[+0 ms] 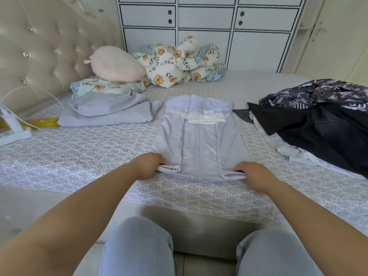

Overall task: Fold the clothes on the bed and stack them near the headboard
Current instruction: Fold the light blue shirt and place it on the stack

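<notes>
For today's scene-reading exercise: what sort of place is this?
Most likely a home bedroom: a bed with a tufted headboard, pillows, and a white wardrobe behind.

Upper left of the frame: a pale pink plush cushion (117,64) resting on a floral pillow (103,87). Top centre: a bunched floral quilt (179,62) against a white cabinet (209,20). Far left edge: a white device (11,130) with cables beside a yellow strip (42,122).
</notes>
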